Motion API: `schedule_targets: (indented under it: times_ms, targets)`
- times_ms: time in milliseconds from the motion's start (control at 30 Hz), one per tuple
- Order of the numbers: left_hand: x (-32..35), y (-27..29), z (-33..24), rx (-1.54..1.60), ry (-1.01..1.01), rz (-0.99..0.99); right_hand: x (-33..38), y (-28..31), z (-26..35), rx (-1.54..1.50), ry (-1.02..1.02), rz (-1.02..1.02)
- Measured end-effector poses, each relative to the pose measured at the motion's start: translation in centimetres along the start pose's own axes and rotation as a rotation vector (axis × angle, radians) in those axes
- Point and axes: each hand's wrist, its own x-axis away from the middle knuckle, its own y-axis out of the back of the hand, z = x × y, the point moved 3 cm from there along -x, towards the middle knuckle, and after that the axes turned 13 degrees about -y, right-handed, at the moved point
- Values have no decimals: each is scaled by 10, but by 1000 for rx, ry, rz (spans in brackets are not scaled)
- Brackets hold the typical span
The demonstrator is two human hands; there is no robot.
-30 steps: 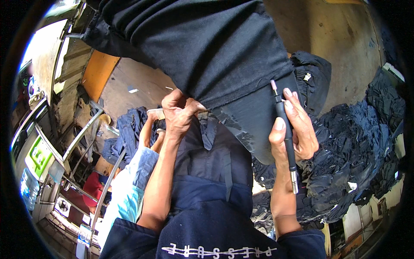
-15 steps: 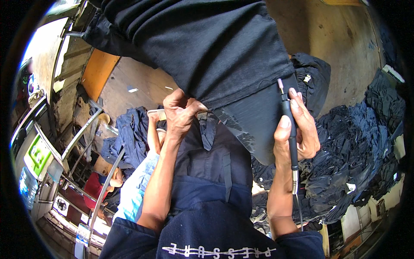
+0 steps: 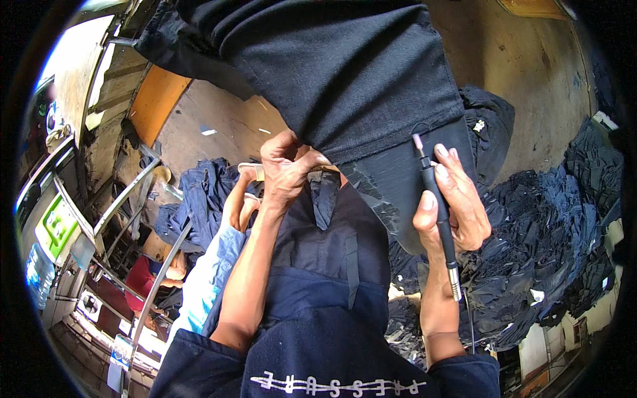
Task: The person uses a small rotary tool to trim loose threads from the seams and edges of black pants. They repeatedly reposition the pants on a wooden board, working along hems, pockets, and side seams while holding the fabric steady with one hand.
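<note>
Dark denim trouser leg [image 3: 345,73] hangs down from the top centre, its frayed hem held between both hands. Right hand [image 3: 458,205] is wrapped closed around a slim pen-shaped rotary tool [image 3: 436,212], tip touching the hem. Left hand [image 3: 286,169] pinches the hem's other edge tightly. Heaped dark garments [image 3: 544,245] lie on the floor at right.

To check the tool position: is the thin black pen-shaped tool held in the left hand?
No, the right hand grips the thin black pen-shaped tool.
</note>
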Motion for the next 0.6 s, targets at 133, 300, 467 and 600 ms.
schedule_targets:
  times_ms: [133, 300, 467, 600]
  targets:
    - [-1, 1, 1, -23, -82, 39, 0, -1, 2, -15, 29, 39]
    - [0, 1, 5, -36, -68, 9, 1, -2, 4, -24, 62, 90]
    - [-1, -1, 5, -39, -112, 41, 1, -2, 3, -15, 67, 102]
    - [0, 4, 3, -83, -68, 33, 2, -1, 1, -11, 35, 12]
